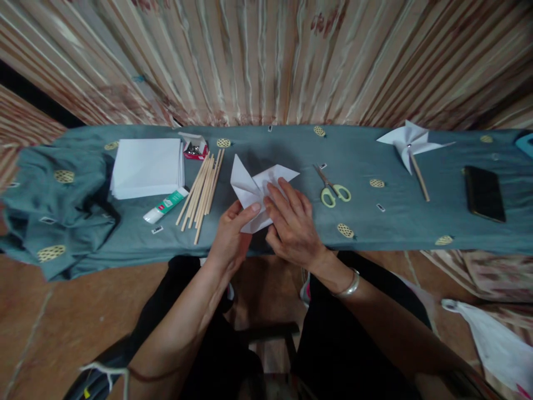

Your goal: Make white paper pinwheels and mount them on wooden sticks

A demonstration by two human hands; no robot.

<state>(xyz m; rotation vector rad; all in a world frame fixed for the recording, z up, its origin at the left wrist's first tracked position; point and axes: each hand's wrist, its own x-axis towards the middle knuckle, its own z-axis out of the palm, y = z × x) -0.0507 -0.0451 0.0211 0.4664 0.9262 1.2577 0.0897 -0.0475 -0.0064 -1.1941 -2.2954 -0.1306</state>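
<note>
A white paper pinwheel [245, 186], with blades folded toward its middle, is held above the near side of the table. My left hand [233, 230] grips its lower left part, the thumb lying on top near the centre. The fingers of my right hand [293, 222] press on the right side of the paper, and part of that blade is hidden beneath them. To the left lie several thin wooden sticks [203, 191]. Scissors with light green handles [333, 191] rest to the right of my right hand.
On the left are a stack of white paper [147, 166], a glue tube [166, 205] and a small open box of metal pins [194, 148]. A pinwheel on a stick [410, 145] and a black phone [485, 193] lie right. A curtain [266, 66] hangs behind the cloth-covered table [400, 222].
</note>
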